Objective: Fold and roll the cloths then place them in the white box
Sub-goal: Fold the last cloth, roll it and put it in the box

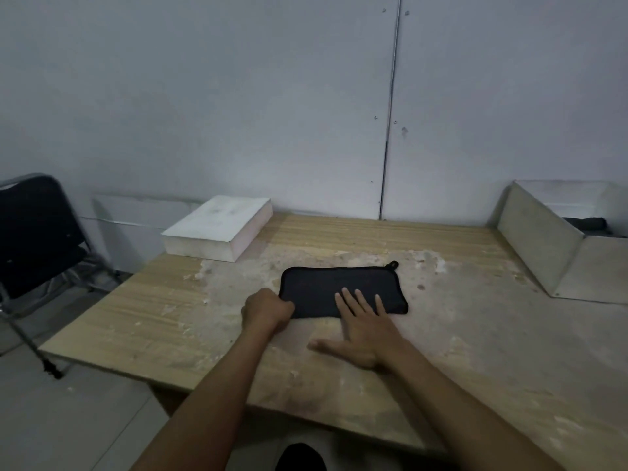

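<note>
A black cloth (339,283) lies folded into a flat rectangle in the middle of the wooden table (441,351), with a small loop at its far right corner. My left hand (266,309) is closed on the cloth's near left corner. My right hand (365,326) lies flat and spread, fingers pressing the cloth's near edge, thumb on the table. The white box (543,253) stands open at the table's right end, and a dark cloth (584,223) shows inside it.
A white slab-like block (217,226) sits at the table's far left corner. A black chair (34,239) stands to the left of the table. A grey wall runs behind the table.
</note>
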